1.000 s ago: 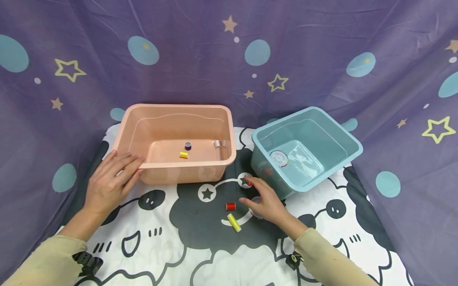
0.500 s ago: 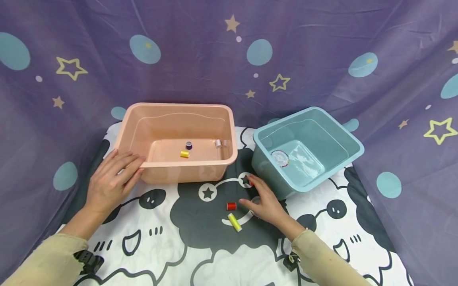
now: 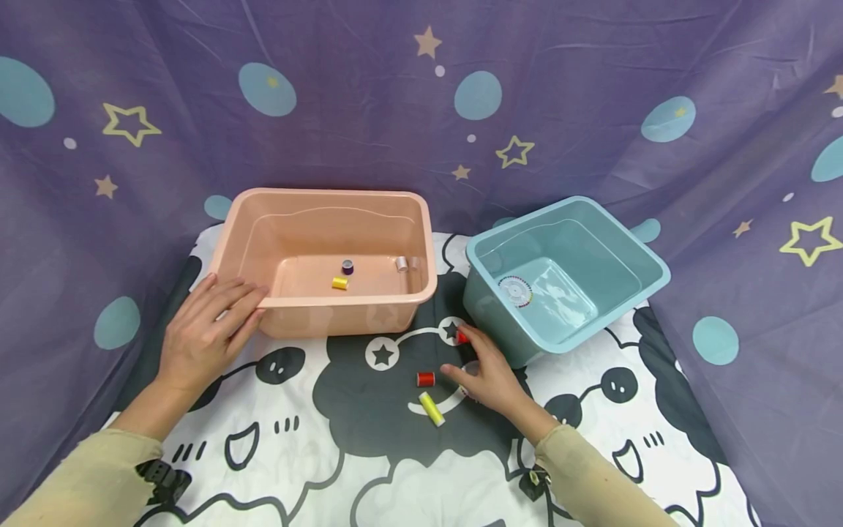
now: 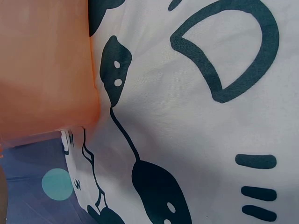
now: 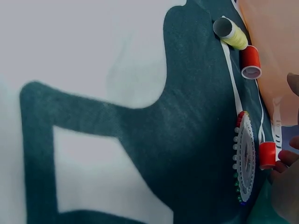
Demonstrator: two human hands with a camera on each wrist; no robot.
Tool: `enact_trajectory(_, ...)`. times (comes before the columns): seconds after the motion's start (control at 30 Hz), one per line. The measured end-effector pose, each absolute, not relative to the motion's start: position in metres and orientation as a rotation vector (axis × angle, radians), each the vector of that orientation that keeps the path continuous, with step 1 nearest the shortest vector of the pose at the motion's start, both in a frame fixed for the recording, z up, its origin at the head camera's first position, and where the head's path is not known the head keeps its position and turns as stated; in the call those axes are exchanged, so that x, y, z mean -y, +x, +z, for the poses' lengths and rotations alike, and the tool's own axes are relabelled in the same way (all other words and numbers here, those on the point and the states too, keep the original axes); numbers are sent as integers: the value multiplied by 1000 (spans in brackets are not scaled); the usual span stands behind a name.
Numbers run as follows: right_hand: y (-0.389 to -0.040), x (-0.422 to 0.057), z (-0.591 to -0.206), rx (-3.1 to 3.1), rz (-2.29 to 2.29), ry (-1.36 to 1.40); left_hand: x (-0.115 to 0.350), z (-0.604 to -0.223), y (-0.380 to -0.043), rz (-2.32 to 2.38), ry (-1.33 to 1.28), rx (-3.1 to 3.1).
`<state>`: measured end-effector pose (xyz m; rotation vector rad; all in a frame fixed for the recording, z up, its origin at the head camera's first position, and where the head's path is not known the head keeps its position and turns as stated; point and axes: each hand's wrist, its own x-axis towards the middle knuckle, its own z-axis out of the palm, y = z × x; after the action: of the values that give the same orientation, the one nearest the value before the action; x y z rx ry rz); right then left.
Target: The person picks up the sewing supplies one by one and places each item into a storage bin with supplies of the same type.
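Observation:
My left hand [image 3: 207, 329] grips the near-left rim of a peach plastic bin [image 3: 345, 318], fingers over the edge and thumb outside. My right hand [image 3: 494, 377] is beside the blue bin [image 3: 510, 340], thumb and fingers spread apart. Its fingertips are right at a red thread spool [image 5: 267, 155], mostly hidden by them in the head view. Under that hand lies a pin wheel [image 5: 245, 158] with coloured pin heads. To its left, another red thread spool [image 3: 426, 379] and a longer yellow thread spool [image 3: 431, 409] lie on the cloth.
Inside the peach bin are a dark spool [image 3: 347, 267], a short yellow spool [image 3: 339, 282] and a white spool [image 3: 402, 264]. A second pin wheel [image 3: 515, 291] lies in the blue bin. A purple curtain [image 3: 369, 95] hangs behind both bins.
The right hand has shifted very slightly and stays by the red spool near the blue bin. The left hand keeps its place on the rim.

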<state>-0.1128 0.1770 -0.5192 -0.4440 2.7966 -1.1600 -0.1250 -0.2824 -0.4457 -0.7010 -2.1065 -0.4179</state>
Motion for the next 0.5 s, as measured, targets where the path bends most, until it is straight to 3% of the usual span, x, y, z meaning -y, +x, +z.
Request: enact_trajectory(0.5,-106,-164,-516,-2678,-1327,-387,282,-445,-125,-430,-702,2099)
